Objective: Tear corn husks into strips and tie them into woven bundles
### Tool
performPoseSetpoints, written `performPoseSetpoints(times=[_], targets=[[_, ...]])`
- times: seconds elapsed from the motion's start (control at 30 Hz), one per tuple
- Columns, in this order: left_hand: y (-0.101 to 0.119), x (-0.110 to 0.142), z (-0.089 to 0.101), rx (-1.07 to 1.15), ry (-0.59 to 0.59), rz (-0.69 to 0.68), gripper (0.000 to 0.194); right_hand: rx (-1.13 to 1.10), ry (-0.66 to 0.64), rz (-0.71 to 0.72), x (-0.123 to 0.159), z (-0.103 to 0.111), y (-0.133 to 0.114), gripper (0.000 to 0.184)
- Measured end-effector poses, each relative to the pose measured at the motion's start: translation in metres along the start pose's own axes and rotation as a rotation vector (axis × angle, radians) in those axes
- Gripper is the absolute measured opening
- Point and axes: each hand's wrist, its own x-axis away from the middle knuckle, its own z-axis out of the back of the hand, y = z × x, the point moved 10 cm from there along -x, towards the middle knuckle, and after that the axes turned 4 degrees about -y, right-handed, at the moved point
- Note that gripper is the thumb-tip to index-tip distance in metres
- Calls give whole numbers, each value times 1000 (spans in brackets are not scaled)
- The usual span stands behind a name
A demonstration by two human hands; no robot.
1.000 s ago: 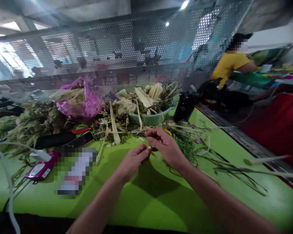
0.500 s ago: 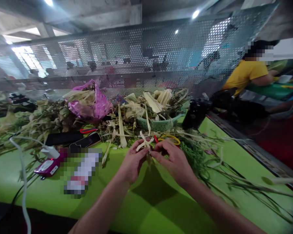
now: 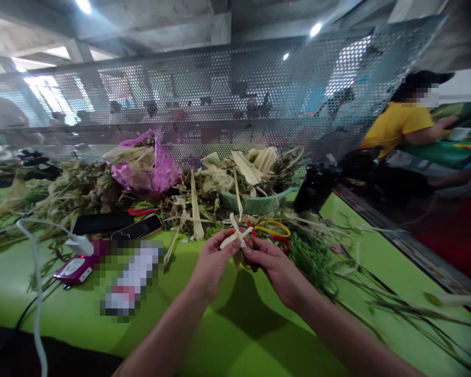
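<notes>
A small cream-coloured flower (image 3: 236,237) of narrow, husk-like petals is held up over the green table (image 3: 172,298). My left hand (image 3: 214,262) is closed, its thumb and fingers pinching the flower from the left. From the right, my right hand (image 3: 269,262) closes its fingertips at the flower's base; the stem part under the petals is mostly hidden by the fingers. Just behind my right hand lie scissors (image 3: 277,229) with yellow and red handles, beside a tangle of green fibre (image 3: 310,256).
A green basket (image 3: 255,203) of dry husks stands at the back, a pink plastic bag (image 3: 153,170) left of it. Phones (image 3: 137,227), a purple power bank (image 3: 76,269) and a white cable (image 3: 39,314) lie left. A black bottle (image 3: 314,188) stands right; a person in yellow (image 3: 400,125) sits beyond.
The petals, hidden or blurred at first, now show spread open above my fingers. My right hand has come in closer under the flower. The view has swung left.
</notes>
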Motion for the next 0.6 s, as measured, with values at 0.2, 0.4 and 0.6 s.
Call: performPoseSetpoints(times=[0.2, 0.4, 0.6], targets=[[3, 1, 2, 19, 49, -68, 29, 75, -2, 39, 1, -8, -8, 21], [3, 0, 7, 11, 79, -98, 23, 141, 1, 57, -1, -10, -2, 18], [0, 0, 10, 44, 95, -88, 24, 282, 35, 124, 1, -12, -6, 18]])
